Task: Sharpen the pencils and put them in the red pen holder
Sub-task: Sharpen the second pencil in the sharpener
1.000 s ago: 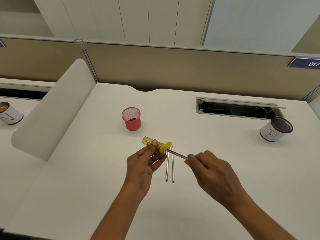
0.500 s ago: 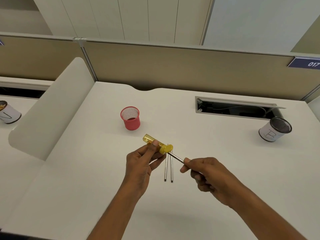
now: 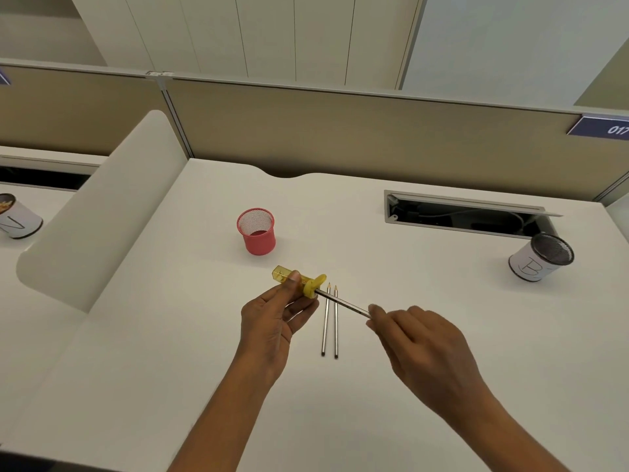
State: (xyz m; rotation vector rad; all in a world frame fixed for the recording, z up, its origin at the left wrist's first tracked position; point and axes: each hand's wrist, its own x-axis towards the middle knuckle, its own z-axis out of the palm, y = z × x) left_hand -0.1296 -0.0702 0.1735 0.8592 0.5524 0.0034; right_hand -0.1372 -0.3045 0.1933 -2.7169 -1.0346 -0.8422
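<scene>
Gripping the translucent yellow plastic pencil sharpener between thumb and fingers at the centre of the frame, the left hand holds it off the white desk. The right hand, right of centre, pinches the rear end of a slim grey pencil whose front end is buried in the sharpener's round yellow mouth. Two more grey pencils lie side by side on the desk just below and behind the held one, their tips pointing up the frame; those tips look sharpened already, so the held pencil is judged the last of the three. The red mesh pen holder stands upright above and left of the hands, well apart from them, and appears to hold nothing.

The main hazard lies in the lead: if the right hand twists while pushing off-axis, the point could snap inside the blade. A long lever held only at its end makes that likelier. A loose grip by the left hand could let the sharpener spin with the pencil, cutting nothing. Shavings might spill if the container's cap pops. Later, a careless drop could tip the light holder, or a sweeping wrist could roll the resting pair toward the desk's edge.
</scene>
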